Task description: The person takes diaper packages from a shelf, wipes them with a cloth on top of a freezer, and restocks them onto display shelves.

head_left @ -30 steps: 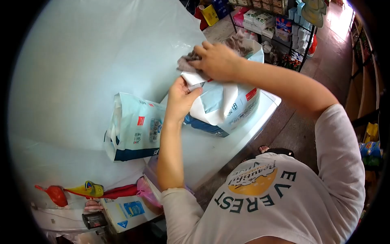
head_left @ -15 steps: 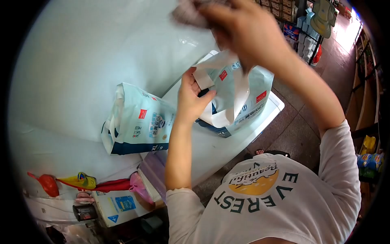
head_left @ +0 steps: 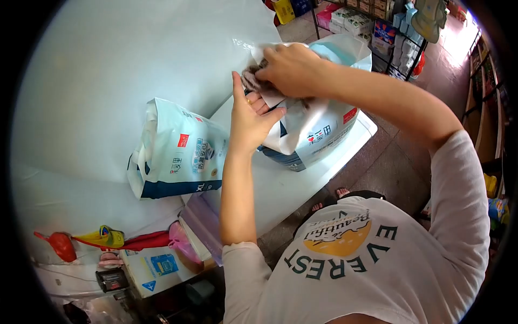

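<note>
A light blue and white diaper bag (head_left: 329, 127) stands on the white surface, its top edge and handle under my hands. My left hand (head_left: 252, 116) is at the bag's left side, thumb raised and fingers curled against the white handle strip. My right hand (head_left: 294, 67) is closed around a crumpled brown-grey cloth (head_left: 253, 80) and presses it on the bag's edge near my left fingers. A second diaper bag (head_left: 181, 151), marked XL, stands to the left, touched by neither hand.
The white table (head_left: 280, 202) reaches toward my body. At the lower left are a red scoop (head_left: 62, 247), a pink plastic bag (head_left: 183, 243) and a white box (head_left: 154, 270). A shelf with packaged goods (head_left: 350, 21) stands at the back right.
My right hand lifted the cloth up off the bag, then brought it back down beside my left hand. My left thumb now points up, and the bag's handle has shifted.
</note>
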